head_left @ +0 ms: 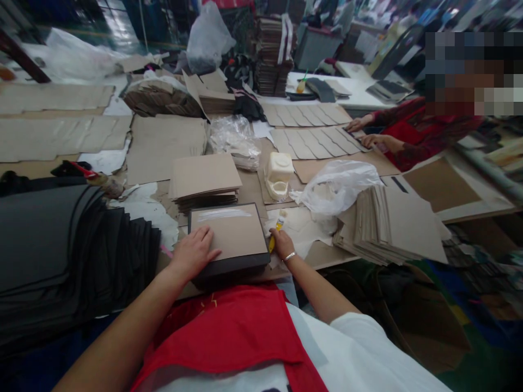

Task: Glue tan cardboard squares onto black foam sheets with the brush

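Note:
My left hand lies flat with its fingers stretched out on a tan cardboard sheet. A whitish wet-looking streak runs along the sheet's far edge. Beneath the sheet is a larger black sheet, whose border shows around it, on a dark stack. To the right, my right hand is closed around a yellow-handled brush, its pale bristles pointing away from me over stained paper. Beyond the stack stands a whitish plastic container with an open mouth. A pile of tan cardboard sheets sits just past the black stack.
At the left, thick black sheets are heaped high. Fanned cardboard and a crumpled plastic bag occupy the right. Across the table, a co-worker's hands touch a row of cardboard pieces.

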Available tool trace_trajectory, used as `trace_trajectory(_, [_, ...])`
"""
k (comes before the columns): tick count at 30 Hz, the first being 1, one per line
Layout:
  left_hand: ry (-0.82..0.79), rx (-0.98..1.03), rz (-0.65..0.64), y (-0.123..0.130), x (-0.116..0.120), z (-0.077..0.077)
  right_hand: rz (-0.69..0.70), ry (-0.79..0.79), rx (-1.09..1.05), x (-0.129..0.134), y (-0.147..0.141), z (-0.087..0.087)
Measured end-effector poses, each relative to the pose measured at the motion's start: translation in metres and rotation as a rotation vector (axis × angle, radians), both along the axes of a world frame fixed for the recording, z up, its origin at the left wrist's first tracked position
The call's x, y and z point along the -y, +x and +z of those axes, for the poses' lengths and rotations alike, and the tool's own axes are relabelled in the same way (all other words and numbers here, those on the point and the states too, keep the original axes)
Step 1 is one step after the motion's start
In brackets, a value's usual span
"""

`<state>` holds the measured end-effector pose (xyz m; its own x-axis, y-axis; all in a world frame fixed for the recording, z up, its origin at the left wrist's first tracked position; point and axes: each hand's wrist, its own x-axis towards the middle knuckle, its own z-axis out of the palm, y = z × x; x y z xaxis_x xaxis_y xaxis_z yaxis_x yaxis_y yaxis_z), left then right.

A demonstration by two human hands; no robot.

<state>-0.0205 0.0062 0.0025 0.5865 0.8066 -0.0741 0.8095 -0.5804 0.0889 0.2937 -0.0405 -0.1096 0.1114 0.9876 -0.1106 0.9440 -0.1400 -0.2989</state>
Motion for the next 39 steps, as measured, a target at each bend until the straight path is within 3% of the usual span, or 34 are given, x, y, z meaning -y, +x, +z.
trace_trajectory(4, [-0.033, 0.095, 0.025, 0.004, 0.0, 0.008, -0.238, 0.154, -0.434, -0.008, 0.01, 0.032])
trace_trajectory(8, [-0.112, 0.496, 0.017, 0.036, 0.002, 0.025, -0.262, 0.229, -0.948, -0.002, 0.002, 0.092])
trace_trajectory(12, [-0.453, 0.85, -0.031, 0.09, 0.005, 0.041, -0.175, 0.226, -1.117, 0.01, -0.02, 0.145])
trace_trajectory(16, [-0.881, 0.94, 0.047, 0.117, 0.005, 0.041, -0.086, 0.311, -1.042, 0.016, -0.036, 0.167])
trace_trajectory(18, [-0.984, 0.937, 0.102, 0.116, 0.004, 0.038, -0.028, 0.357, -0.928, 0.016, -0.041, 0.169])
trace_trajectory(21, [-1.012, 0.896, 0.145, 0.103, 0.002, 0.037, 0.026, 0.39, -0.706, 0.008, -0.049, 0.166])
trace_trajectory(25, [-1.102, 0.837, 0.24, 0.07, -0.007, 0.041, -0.057, 0.454, -0.476, -0.02, -0.057, 0.151])
trace_trajectory(28, [-1.147, 0.909, 0.406, 0.032, -0.02, 0.043, -0.146, 0.489, -0.383, -0.046, -0.058, 0.133])
trace_trajectory(31, [-1.037, 1.012, 0.658, -0.001, -0.035, 0.041, -0.156, 0.465, -0.325, -0.067, -0.06, 0.113])
trace_trajectory(34, [-0.858, 0.926, 0.827, -0.015, -0.048, 0.034, -0.104, 0.447, -0.263, -0.079, -0.064, 0.095])
trace_trajectory(39, [-0.529, 0.689, 0.801, -0.016, -0.061, 0.013, -0.028, 0.487, -0.14, -0.086, -0.064, 0.077])
